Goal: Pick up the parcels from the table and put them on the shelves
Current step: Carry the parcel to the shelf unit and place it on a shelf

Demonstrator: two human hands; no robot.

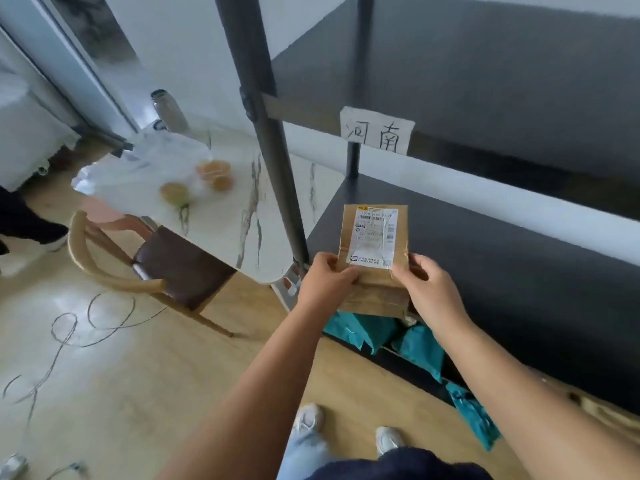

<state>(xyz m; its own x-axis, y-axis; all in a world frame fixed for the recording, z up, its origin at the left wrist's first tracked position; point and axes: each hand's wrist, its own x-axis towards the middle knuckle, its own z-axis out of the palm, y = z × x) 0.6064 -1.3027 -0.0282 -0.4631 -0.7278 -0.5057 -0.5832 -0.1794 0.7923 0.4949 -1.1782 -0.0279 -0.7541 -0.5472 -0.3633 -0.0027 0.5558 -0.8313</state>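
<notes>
Brown parcel (372, 258) w/ white label.

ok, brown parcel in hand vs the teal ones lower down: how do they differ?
The brown parcel is kraft paper with a white shipping label; the teal parcels are plastic bags, no label showing. The brown one is held by left hand and right hand over the dark shelf; the teal ones lie below it.

Home-run parcel depot: labelled shelf (485, 237), dining table (242, 202), chair (180, 265).
</notes>
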